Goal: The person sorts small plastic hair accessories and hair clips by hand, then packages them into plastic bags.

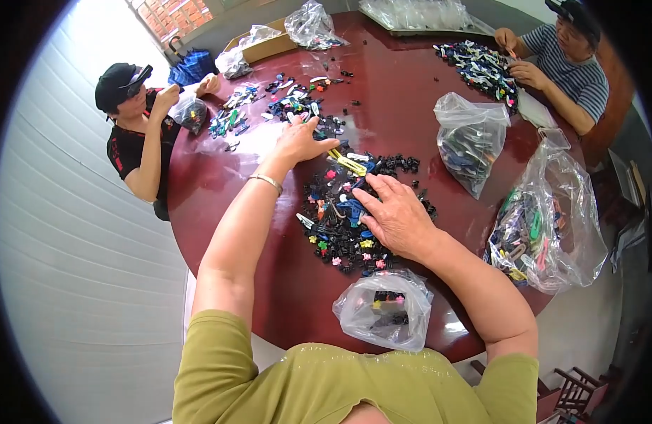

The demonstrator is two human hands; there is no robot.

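My left hand (299, 143) reaches to the near edge of the farther pile of hair clips (292, 104), thumb stretched out to the right and fingers apart. My right hand (398, 218) lies palm down, fingers spread, on the right side of the nearer pile of small black claw clips (343, 251), mixed with coloured flower clips and snap clips. Between the hands lie yellow snap clips (351, 165). Blue clips (350, 210) are beside my right fingertips. What lies beneath both palms is hidden.
An open plastic bag (384, 311) with clips stands near my chest. Two more bags of clips, one upright (471, 141) and one large (545, 219), are at the right of the round red table (283, 297). Two people sit across, each near clips. A cardboard box (266, 46) stands behind.
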